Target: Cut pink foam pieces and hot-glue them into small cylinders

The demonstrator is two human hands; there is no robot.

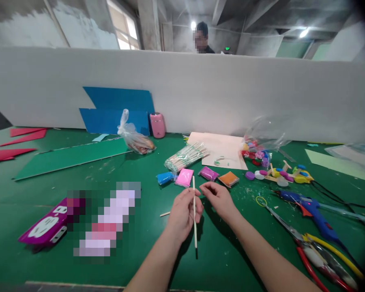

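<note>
A thin pale wooden stick stands nearly upright in the view, pinched between the thumb and fingers of my left hand. Close beside it on the right is my right hand, its thumb and fingertips drawn together; whatever they may hold is too small to make out. Another stick lies on the green table, partly hidden behind my left hand. Just beyond my hands are small packets in blue, pink, magenta and orange. A plastic-wrapped bundle of sticks lies behind them.
To the right lie a blue glue gun, pliers and colourful wheeled pieces. On the left is a purple package. A pink canister stands against the white partition; a person is beyond it.
</note>
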